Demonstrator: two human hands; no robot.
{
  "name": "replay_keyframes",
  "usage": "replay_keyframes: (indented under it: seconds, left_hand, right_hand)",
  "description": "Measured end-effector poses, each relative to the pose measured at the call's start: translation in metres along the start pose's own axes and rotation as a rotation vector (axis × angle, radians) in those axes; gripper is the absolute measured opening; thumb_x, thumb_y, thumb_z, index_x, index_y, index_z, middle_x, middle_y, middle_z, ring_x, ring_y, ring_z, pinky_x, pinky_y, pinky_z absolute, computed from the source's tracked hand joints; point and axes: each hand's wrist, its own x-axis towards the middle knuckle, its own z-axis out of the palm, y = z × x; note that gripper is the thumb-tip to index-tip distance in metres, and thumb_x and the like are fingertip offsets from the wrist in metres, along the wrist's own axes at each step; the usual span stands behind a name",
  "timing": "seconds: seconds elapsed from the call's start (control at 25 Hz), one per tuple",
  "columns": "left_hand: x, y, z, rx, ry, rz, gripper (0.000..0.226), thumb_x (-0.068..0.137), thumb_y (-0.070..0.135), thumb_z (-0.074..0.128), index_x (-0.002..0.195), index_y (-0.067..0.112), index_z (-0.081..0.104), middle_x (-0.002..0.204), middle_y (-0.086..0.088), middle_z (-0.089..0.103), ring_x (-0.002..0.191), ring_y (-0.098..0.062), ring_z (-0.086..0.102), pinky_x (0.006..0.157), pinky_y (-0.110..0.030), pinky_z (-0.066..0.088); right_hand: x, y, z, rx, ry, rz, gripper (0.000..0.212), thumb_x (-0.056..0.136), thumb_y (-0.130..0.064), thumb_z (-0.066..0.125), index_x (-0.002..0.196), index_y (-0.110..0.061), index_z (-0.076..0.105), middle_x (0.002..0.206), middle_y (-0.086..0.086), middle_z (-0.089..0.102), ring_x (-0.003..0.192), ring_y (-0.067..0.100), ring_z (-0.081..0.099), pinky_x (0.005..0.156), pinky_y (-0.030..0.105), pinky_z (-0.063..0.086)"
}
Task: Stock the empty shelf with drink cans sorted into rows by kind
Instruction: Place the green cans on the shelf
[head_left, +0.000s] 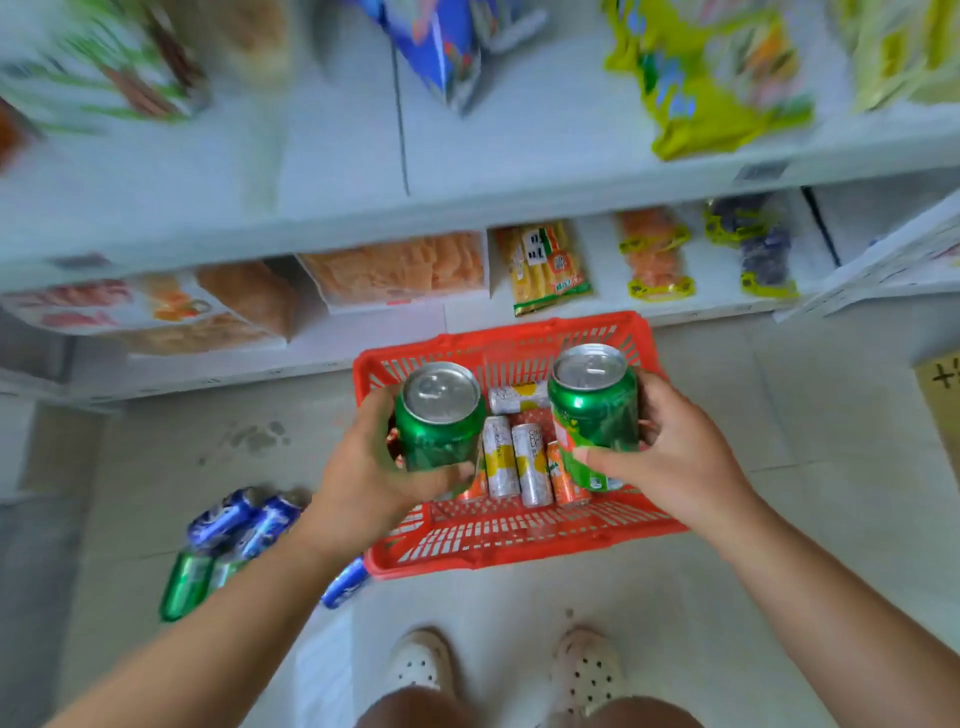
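Observation:
I hold two green drink cans upright above a red plastic basket (519, 545) on the floor. My left hand (363, 467) grips one green can (439, 415); my right hand (670, 452) grips the other green can (595, 410). Inside the basket lie slim white-and-yellow cans (501, 457) and orange cans (563, 478). On the floor to the left lie blue cans (244, 522) and green cans (187, 584). The white shelf (337, 171) above carries snack bags and has a bare stretch in the middle.
Snack packets (550, 265) fill the lower shelf behind the basket. A cardboard box (943, 395) sits at the right edge. My feet in white clogs (587, 670) stand on the tiled floor just behind the basket.

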Motion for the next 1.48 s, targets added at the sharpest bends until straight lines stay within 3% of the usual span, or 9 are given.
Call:
replay_keyframes:
  seconds: [0.36,0.48,0.6,0.72,0.84,1.0,1.16,1.28,1.48]
  left_hand:
    - [-0.169,0.367,-0.184,-0.125,0.281,0.173,0.065,0.04,0.045,0.082,0.101,0.033,0.061,0.099,0.003,0.073,0.095,-0.017,0.068,0.085,-0.038,0.055]
    - [-0.198,0.444,-0.234,-0.158,0.399,0.265,0.062,0.039,0.043,0.08,0.098,0.035,0.061,0.096,0.007,0.072,0.091,-0.01,0.068,0.078,-0.026,0.054]
    - [-0.213,0.487,-0.271,-0.137,0.494,0.334,0.055,0.038,0.042,0.079,0.09,0.039,0.06,0.09,0.01,0.072,0.083,-0.007,0.068,0.074,-0.028,0.054]
    - [-0.217,0.502,-0.302,-0.131,0.55,0.354,0.056,0.04,0.038,0.082,0.091,0.036,0.058,0.089,0.003,0.071,0.086,-0.013,0.068,0.072,-0.028,0.057]
    - [-0.211,0.497,-0.327,-0.118,0.571,0.347,0.055,0.049,0.025,0.087,0.094,0.033,0.057,0.091,0.006,0.068,0.08,-0.004,0.065,0.063,-0.015,0.053]
    - [-0.18,0.473,-0.367,-0.1,0.566,0.321,0.054,0.054,0.024,0.086,0.099,0.026,0.057,0.091,0.006,0.066,0.064,0.002,0.06,0.052,-0.017,0.05]
    - [-0.129,0.433,-0.42,-0.065,0.563,0.28,0.056,0.06,0.022,0.086,0.107,0.025,0.055,0.098,0.013,0.064,0.087,0.004,0.059,0.072,-0.02,0.049]
    - [-0.083,0.403,-0.462,-0.043,0.567,0.241,0.064,0.062,0.018,0.086,0.117,0.021,0.054,0.105,0.009,0.061,0.096,-0.006,0.057,0.072,-0.013,0.044]
    - [-0.013,0.373,-0.506,-0.059,0.574,0.235,0.068,0.062,0.017,0.085,0.123,0.018,0.053,0.115,0.004,0.059,0.101,-0.011,0.055,0.072,-0.01,0.042]
  right_hand:
    - [-0.124,-0.426,-0.125,0.086,-0.189,-0.372,0.063,0.045,-0.041,0.079,0.102,-0.056,0.055,0.106,-0.024,0.067,0.098,-0.002,0.065,0.084,0.015,0.05]
    - [-0.141,-0.525,-0.142,0.084,-0.21,-0.496,0.063,0.043,-0.042,0.078,0.099,-0.058,0.054,0.105,-0.025,0.067,0.096,-0.001,0.066,0.085,0.019,0.051]
    - [-0.149,-0.584,-0.145,0.075,-0.217,-0.586,0.064,0.043,-0.036,0.082,0.099,-0.05,0.055,0.103,-0.028,0.066,0.095,-0.003,0.065,0.085,0.02,0.05]
    - [-0.15,-0.617,-0.133,0.077,-0.219,-0.61,0.062,0.05,-0.023,0.086,0.102,-0.038,0.056,0.104,-0.025,0.066,0.096,-0.002,0.065,0.089,0.026,0.051]
    - [-0.14,-0.63,-0.104,0.077,-0.173,-0.594,0.065,0.043,-0.038,0.083,0.102,-0.036,0.056,0.102,-0.015,0.069,0.096,0.001,0.065,0.089,0.033,0.052]
    - [-0.118,-0.637,-0.055,0.08,-0.102,-0.543,0.062,0.052,-0.026,0.086,0.103,-0.033,0.054,0.103,-0.015,0.066,0.093,-0.004,0.063,0.085,0.026,0.051]
    - [-0.074,-0.638,0.016,0.101,-0.022,-0.451,0.065,0.059,-0.018,0.086,0.111,-0.028,0.05,0.107,-0.016,0.063,0.099,0.002,0.062,0.085,0.028,0.05]
    - [-0.036,-0.638,0.076,0.141,0.071,-0.389,0.065,0.059,-0.015,0.086,0.111,-0.027,0.048,0.103,-0.014,0.063,0.096,0.005,0.062,0.083,0.029,0.05]
    - [0.019,-0.651,0.147,0.183,0.138,-0.349,0.063,0.061,-0.014,0.085,0.109,-0.027,0.045,0.096,-0.017,0.06,0.09,-0.004,0.059,0.07,0.016,0.044]
